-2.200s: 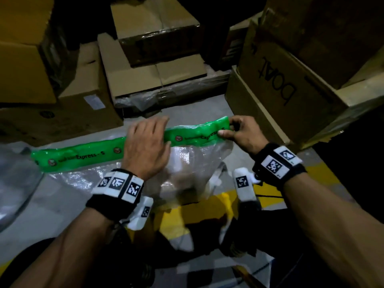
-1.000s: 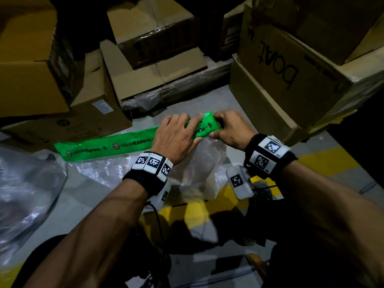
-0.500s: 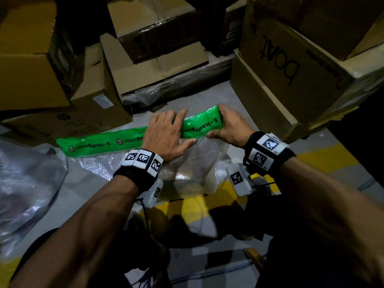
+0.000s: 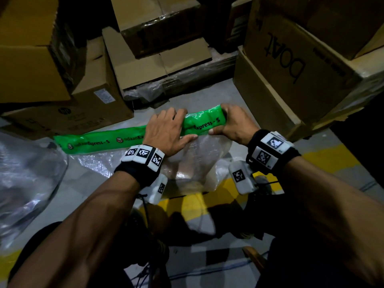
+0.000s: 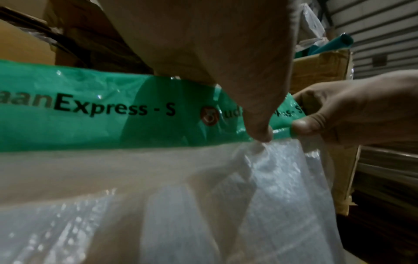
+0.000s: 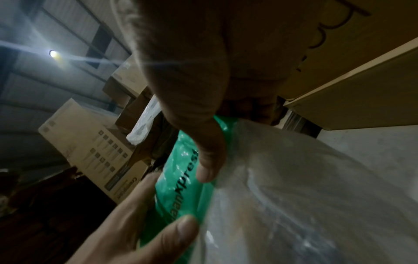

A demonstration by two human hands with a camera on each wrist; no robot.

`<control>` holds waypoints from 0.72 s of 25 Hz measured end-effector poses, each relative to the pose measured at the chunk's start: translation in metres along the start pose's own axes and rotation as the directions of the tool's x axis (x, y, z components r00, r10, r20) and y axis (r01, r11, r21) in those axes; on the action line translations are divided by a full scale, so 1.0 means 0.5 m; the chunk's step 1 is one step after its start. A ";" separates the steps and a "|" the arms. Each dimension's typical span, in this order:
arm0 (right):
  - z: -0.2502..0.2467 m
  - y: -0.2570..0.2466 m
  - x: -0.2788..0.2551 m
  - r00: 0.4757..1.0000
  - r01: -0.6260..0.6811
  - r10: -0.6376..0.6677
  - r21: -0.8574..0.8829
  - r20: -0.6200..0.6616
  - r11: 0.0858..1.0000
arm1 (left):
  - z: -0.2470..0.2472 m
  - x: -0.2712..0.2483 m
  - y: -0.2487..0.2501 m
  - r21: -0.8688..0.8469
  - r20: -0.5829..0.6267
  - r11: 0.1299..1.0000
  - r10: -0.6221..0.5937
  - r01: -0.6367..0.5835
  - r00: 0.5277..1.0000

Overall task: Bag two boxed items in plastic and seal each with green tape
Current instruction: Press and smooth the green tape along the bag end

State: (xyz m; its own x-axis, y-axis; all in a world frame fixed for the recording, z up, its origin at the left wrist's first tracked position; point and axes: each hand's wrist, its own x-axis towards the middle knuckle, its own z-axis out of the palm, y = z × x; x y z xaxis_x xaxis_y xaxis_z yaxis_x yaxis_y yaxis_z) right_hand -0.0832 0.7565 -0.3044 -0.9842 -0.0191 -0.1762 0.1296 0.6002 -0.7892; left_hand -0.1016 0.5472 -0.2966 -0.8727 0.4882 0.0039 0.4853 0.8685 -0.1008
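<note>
A clear plastic bag [image 4: 199, 163] with a brownish boxed item inside lies on the floor in front of me. A green tape strip [image 4: 97, 141] printed "udaanExpress - S" runs along the bag's far edge. My left hand [image 4: 166, 132] lies flat on the strip's middle with straight fingers pressing it down. My right hand [image 4: 232, 124] pinches the strip's right end between thumb and fingers. In the left wrist view the green tape [image 5: 90, 110] sits above the plastic bag [image 5: 203, 196]. The right wrist view shows the green tape [image 6: 181, 182] under my right thumb [image 6: 209, 160].
Cardboard boxes ring the spot: an HP box [image 4: 83, 115] at the left, flat cartons [image 4: 158, 61] ahead, a "boAt" carton [image 4: 291, 65] close on the right. Crumpled clear plastic [image 4: 25, 183] lies at the left. A yellow floor line [image 4: 324, 161] crosses near me.
My left hand slid right along the green strip to the right hand, then back left toward its middle, pressing it flat. The right hand has kept its pinch on the strip's right end.
</note>
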 end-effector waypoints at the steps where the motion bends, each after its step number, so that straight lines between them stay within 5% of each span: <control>1: -0.009 0.001 -0.002 1.000 0.020 -0.019 -0.005 0.022 1.000 | -0.005 0.000 -0.004 -0.061 0.033 0.998 0.010 -0.008 0.999; 6: -0.021 0.006 -0.013 0.999 0.016 -0.022 -0.158 -0.033 0.987 | -0.036 0.006 -0.036 -0.122 0.158 0.988 -0.075 0.095 0.984; 11: 0.003 0.000 -0.016 0.988 -0.021 -0.019 -0.259 -0.151 0.966 | -0.033 0.005 -0.013 0.011 0.105 0.985 -0.175 0.175 0.979; 18: -0.009 0.011 -0.007 0.993 -0.028 0.011 -0.144 -0.116 0.989 | -0.034 -0.057 -0.102 0.024 0.124 0.980 -0.198 0.196 0.972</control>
State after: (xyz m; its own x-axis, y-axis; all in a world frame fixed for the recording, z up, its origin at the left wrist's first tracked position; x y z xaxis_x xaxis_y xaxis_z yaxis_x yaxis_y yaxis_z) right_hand -0.0798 0.7636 -0.3055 -0.9900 0.0809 -0.1155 0.1386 0.7097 -0.6907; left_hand -0.1004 0.4906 -0.2748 -0.9511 0.2924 -0.0994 0.3032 0.9452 -0.1214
